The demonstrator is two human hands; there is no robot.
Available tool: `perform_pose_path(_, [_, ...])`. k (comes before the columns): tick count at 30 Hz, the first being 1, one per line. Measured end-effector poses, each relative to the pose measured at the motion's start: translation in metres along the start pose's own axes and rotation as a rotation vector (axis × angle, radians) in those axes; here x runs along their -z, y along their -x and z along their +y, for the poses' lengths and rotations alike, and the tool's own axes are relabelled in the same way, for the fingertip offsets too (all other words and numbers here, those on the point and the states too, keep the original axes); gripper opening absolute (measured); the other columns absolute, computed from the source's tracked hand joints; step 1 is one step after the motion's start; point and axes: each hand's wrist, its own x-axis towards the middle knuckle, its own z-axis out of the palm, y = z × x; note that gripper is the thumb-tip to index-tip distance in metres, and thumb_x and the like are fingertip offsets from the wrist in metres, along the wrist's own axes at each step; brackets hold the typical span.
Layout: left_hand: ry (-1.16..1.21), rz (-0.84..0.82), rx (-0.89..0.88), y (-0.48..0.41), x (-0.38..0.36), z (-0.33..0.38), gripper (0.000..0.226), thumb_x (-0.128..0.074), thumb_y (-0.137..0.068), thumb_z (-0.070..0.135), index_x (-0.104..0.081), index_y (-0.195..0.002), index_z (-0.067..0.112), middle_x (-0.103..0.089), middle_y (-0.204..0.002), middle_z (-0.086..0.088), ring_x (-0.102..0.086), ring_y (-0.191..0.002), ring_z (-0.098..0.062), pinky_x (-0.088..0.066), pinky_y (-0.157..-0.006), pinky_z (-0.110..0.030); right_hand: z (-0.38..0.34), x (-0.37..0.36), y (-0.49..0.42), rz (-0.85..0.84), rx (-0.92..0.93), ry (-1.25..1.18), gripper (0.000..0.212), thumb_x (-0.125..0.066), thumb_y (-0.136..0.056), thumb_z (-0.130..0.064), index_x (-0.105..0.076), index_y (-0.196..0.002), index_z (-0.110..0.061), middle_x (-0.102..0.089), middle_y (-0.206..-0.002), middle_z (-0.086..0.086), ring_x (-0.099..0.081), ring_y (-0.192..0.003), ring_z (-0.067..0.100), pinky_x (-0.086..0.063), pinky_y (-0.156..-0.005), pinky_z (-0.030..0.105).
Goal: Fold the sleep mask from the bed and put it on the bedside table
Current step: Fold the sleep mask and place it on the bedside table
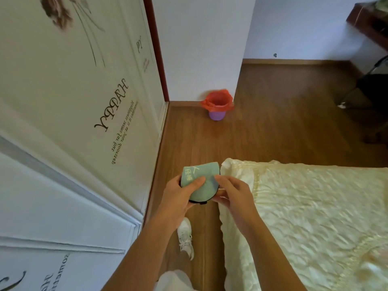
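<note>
Between both hands, the folded sleep mask [198, 181] sits pinched by left grip [182, 191] and right grip [232, 191].

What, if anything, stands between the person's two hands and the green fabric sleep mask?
Nothing. The left hand and the right hand both grip the green fabric sleep mask, held folded in the air beside the cream quilted bed. The bedside table is out of view.
</note>
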Motion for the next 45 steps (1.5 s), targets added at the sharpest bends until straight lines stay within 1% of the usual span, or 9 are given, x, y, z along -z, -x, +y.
perform_pose_path(7, [0.058, 0.026, 0.004, -0.139, 0.023, 0.070, 0.043, -0.076, -0.082, 0.019, -0.063, -0.122, 0.011, -0.072, -0.114, -0.010, -0.069, -0.104, -0.026, -0.062, -0.075, -0.040, -0.038, -0.056, -0.147, 0.042, -0.038, 0.046, 0.024, -0.068, -0.093, -0.027, -0.074, -0.105, -0.007, -0.079, -0.098, 0.009, -0.078, -0.090, 0.023, -0.064, -0.077, 0.037])
perform_pose_path(14, [0.049, 0.001, 0.027, -0.249, 0.039, 0.142, 0.046, -0.076, -0.082, 0.020, -0.062, -0.125, 0.012, -0.072, -0.117, -0.011, -0.068, -0.108, -0.027, -0.059, -0.088, -0.048, -0.083, -0.102, -0.257, 0.042, -0.048, 0.050, 0.023, -0.067, -0.094, -0.026, -0.073, -0.104, -0.006, -0.079, -0.098, 0.011, -0.078, -0.090, 0.023, -0.064, -0.080, 0.037])
perform_pose_path(21, [0.042, -0.027, 0.047, -0.340, 0.024, 0.194, 0.041, -0.074, -0.084, 0.018, -0.063, -0.123, 0.011, -0.072, -0.115, -0.012, -0.069, -0.105, -0.028, -0.062, -0.077, -0.040, -0.121, -0.107, -0.354, 0.081, -0.074, -0.002, 0.022, -0.069, -0.092, -0.024, -0.074, -0.103, -0.006, -0.080, -0.098, 0.015, -0.079, -0.088, 0.026, -0.065, -0.076, 0.035])
perform_pose_path(24, [0.024, -0.036, 0.047, -0.382, 0.010, 0.213, 0.038, -0.073, -0.085, 0.017, -0.064, -0.121, 0.009, -0.073, -0.113, -0.013, -0.070, -0.103, -0.028, -0.062, -0.071, -0.036, -0.134, -0.099, -0.397, 0.082, -0.079, -0.031, 0.022, -0.069, -0.092, -0.024, -0.073, -0.105, -0.006, -0.081, -0.097, 0.012, -0.079, -0.088, 0.024, -0.064, -0.071, 0.029])
perform_pose_path(29, [-0.030, -0.045, 0.032, -0.468, -0.028, 0.248, 0.028, -0.074, -0.084, 0.017, -0.068, -0.111, 0.013, -0.075, -0.108, -0.011, -0.072, -0.099, -0.026, -0.062, -0.069, -0.035, -0.157, -0.078, -0.486, 0.086, -0.058, -0.069, 0.020, -0.067, -0.094, -0.023, -0.075, -0.103, -0.006, -0.080, -0.095, 0.014, -0.078, -0.089, 0.027, -0.063, -0.079, 0.036])
perform_pose_path(33, [-0.087, -0.068, 0.014, -0.547, -0.078, 0.282, 0.032, -0.074, -0.084, 0.018, -0.067, -0.115, 0.013, -0.075, -0.110, -0.011, -0.072, -0.099, -0.025, -0.061, -0.071, -0.036, -0.184, -0.049, -0.567, 0.124, -0.038, -0.094, 0.018, -0.068, -0.093, -0.023, -0.077, -0.099, -0.009, -0.080, -0.095, 0.017, -0.076, -0.092, 0.033, -0.063, -0.084, 0.043])
perform_pose_path(39, [-0.166, -0.153, 0.001, -0.633, -0.171, 0.323, 0.036, -0.074, -0.083, 0.021, -0.066, -0.117, 0.015, -0.072, -0.113, -0.011, -0.069, -0.104, -0.027, -0.062, -0.079, -0.041, -0.240, 0.013, -0.653, 0.214, -0.015, -0.123, 0.016, -0.068, -0.094, -0.023, -0.076, -0.097, -0.010, -0.081, -0.089, 0.008, -0.078, -0.082, 0.022, -0.063, -0.071, 0.030])
perform_pose_path(42, [-0.188, -0.227, 0.012, -0.662, -0.219, 0.337, 0.021, -0.073, -0.085, 0.020, -0.065, -0.104, 0.025, -0.072, -0.110, -0.007, -0.069, -0.102, -0.023, -0.062, -0.076, -0.036, -0.262, 0.048, -0.677, 0.269, 0.016, -0.136, 0.017, -0.067, -0.095, -0.024, -0.075, -0.100, -0.010, -0.081, -0.088, 0.005, -0.078, -0.083, 0.020, -0.063, -0.069, 0.028])
perform_pose_path(45, [-0.218, -0.304, 0.033, -0.688, -0.268, 0.343, 0.019, -0.072, -0.086, 0.017, -0.066, -0.103, 0.024, -0.073, -0.108, -0.007, -0.070, -0.099, -0.022, -0.062, -0.070, -0.033, -0.276, 0.086, -0.695, 0.346, 0.019, -0.171, 0.017, -0.067, -0.095, -0.024, -0.075, -0.100, -0.011, -0.081, -0.091, 0.010, -0.078, -0.086, 0.024, -0.063, -0.071, 0.029])
